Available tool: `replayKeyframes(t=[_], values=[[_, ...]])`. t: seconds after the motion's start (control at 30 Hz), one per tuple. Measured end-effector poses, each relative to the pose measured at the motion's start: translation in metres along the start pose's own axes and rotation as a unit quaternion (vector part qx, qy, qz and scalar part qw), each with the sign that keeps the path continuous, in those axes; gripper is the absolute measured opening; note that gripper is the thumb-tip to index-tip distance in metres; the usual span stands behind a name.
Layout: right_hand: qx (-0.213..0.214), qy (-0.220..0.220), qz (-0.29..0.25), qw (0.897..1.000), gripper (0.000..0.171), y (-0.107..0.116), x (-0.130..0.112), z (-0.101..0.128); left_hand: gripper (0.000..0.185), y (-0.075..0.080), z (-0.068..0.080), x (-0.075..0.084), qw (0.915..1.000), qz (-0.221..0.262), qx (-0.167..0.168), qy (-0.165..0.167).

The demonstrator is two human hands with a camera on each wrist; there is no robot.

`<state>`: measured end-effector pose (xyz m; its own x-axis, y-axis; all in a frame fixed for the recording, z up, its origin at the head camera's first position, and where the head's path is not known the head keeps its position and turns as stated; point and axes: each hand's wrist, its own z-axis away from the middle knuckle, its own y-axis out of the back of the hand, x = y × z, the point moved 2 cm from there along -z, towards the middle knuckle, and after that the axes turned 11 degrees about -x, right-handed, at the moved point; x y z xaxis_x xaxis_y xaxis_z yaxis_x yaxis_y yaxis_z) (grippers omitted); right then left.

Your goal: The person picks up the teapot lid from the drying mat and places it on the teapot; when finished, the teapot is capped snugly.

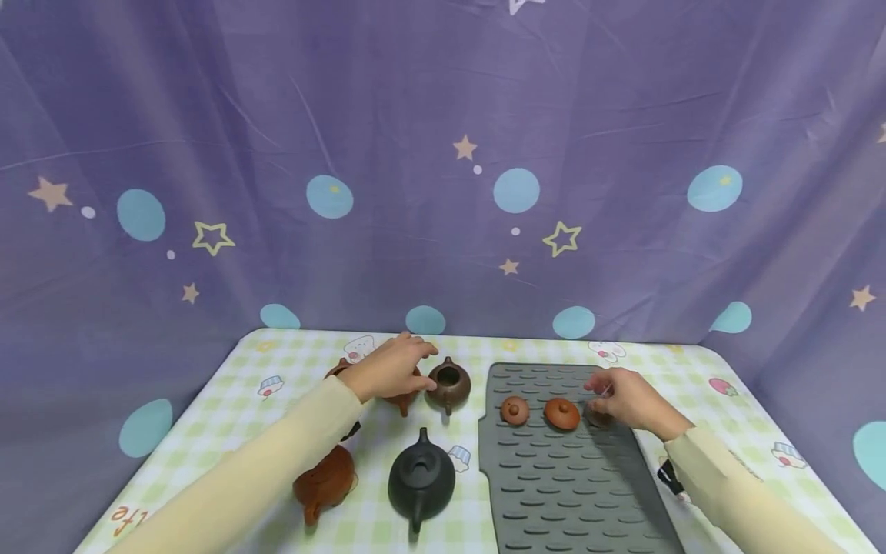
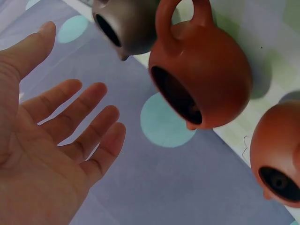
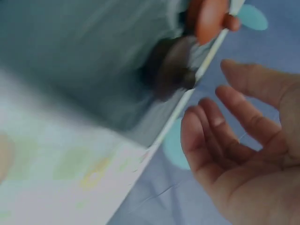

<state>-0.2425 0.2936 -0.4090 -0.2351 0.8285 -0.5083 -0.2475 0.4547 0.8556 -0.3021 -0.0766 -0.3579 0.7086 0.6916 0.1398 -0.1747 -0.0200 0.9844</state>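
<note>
My left hand [image 1: 388,368] hovers over the back teapots, its fingers apart and holding nothing. Just right of it stands a lidless dark brown teapot [image 1: 448,388]. A reddish-brown teapot [image 1: 404,403] is partly hidden beneath the hand; its dark mouth shows in the left wrist view, as does that of another reddish teapot [image 2: 274,140]. Over the grey mat, my right hand [image 1: 631,398] has loosely bent fingers beside a dark brown teapot lid [image 3: 171,75]. The right wrist view shows a gap between them. An orange lid [image 1: 562,415] and a light brown lid [image 1: 514,411] lie leftward in line.
In front stand a black teapot [image 1: 421,483] and a reddish-brown teapot [image 1: 327,478], the latter partly behind my left sleeve. The grey ribbed mat [image 1: 547,492] covers the right part of the checked tablecloth [image 1: 238,431]. A purple curtain [image 1: 415,100] hangs behind the table.
</note>
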Motion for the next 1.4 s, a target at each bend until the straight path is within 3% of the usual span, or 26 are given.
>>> replayKeyframes(t=[0.23,0.43,0.7,1.13,1.4], values=[[-0.011,0.024,0.0,1.0,0.014,-0.01,0.007,0.004,0.053,-0.018,-0.016,-0.005,0.9996,0.01,-0.02,0.018],[0.004,0.002,0.004,1.0,0.014,-0.012,0.009,0.007,0.052,-0.027,-0.023,-0.006,0.9989,0.009,-0.031,0.035],[0.031,-0.009,-0.004,0.999,0.013,-0.014,0.012,0.014,0.039,-0.028,-0.031,-0.005,0.9972,-0.019,-0.031,0.065],[0.044,-0.033,0.003,0.999,0.01,-0.012,0.007,0.01,0.036,-0.026,-0.036,-0.003,0.9954,0.022,-0.038,0.085],[0.07,0.012,-0.011,0.997,0.01,-0.009,-0.024,-0.009,0.04,-0.03,-0.036,-0.004,0.994,0.029,-0.038,0.098]])
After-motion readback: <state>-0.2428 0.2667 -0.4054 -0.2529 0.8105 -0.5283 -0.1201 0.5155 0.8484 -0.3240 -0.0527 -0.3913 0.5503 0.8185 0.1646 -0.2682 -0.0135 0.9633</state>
